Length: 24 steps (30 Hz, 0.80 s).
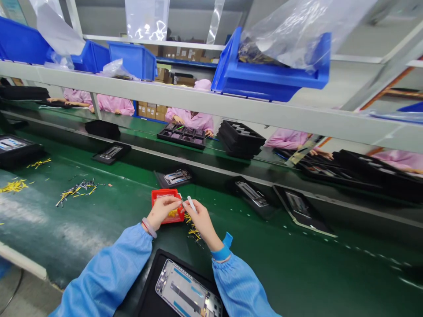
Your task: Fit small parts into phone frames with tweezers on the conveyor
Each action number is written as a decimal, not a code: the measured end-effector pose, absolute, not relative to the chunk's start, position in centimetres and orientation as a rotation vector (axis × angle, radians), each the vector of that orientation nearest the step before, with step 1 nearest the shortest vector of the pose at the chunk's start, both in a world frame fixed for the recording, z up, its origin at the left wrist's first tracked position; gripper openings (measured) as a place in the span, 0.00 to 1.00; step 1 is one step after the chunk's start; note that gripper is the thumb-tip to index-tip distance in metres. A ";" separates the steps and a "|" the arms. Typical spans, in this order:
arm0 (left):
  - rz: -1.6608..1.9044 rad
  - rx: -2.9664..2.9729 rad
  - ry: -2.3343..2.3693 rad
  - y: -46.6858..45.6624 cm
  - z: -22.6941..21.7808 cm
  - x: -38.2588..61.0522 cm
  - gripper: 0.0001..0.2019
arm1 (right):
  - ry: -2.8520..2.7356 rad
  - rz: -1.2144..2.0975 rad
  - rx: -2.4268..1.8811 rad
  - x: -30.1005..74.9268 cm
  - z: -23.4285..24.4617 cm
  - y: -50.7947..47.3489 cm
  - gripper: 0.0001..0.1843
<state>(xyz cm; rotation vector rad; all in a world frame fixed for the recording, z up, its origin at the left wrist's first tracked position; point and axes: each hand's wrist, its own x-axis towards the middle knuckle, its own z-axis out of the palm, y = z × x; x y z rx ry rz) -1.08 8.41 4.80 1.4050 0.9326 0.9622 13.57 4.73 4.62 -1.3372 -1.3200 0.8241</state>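
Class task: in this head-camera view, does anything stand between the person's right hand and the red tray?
Nothing visible does: the right hand sits just beside the red tray. The left hand covers the tray's left part.

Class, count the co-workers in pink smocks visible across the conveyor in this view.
5: far-left co-worker, next co-worker, centre co-worker, right co-worker, far-right co-worker, all seen below the overhead shelf, which may hide more.

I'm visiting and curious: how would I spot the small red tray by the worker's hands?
On the green conveyor belt, follow the blue left sleeve to the left hand. Under it sits a shallow red plastic tray holding yellow pieces, the only red thing there.
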 end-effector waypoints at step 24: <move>0.964 1.154 0.823 1.2 5.1 0.8 0.15 | -1.383 0.843 -1.406 12.8 5.6 -3.5 0.15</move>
